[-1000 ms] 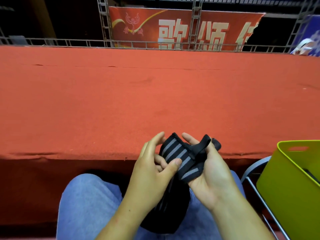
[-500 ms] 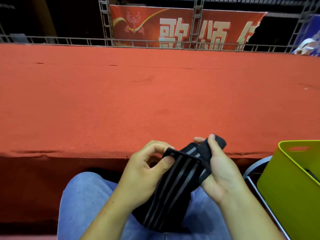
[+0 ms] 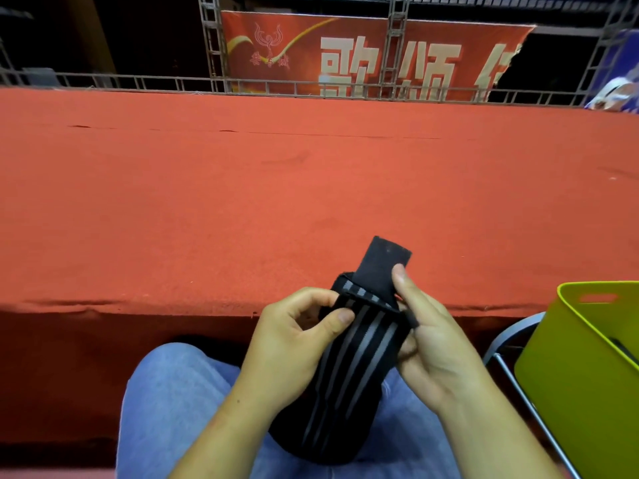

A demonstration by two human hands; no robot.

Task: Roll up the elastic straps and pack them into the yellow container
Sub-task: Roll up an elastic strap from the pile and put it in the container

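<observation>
A black elastic strap (image 3: 356, 361) with grey stripes hangs over my lap, its plain black end flap sticking up above my fingers. My left hand (image 3: 294, 344) pinches its left edge between thumb and curled fingers. My right hand (image 3: 425, 344) grips the right edge, thumb pressed on the black flap. The yellow container (image 3: 584, 385) stands at the lower right, beside my right forearm; a dark item shows inside it against its right wall.
A red carpeted platform (image 3: 311, 202) spans the view just ahead of my knees. Behind it run a metal truss rail (image 3: 311, 91) and a red banner (image 3: 363, 57). A grey metal chair frame (image 3: 511, 375) sits under the container.
The strap's black end flap has been unfolded upward and now stands above my right thumb. More striped strap lies stretched between both hands.
</observation>
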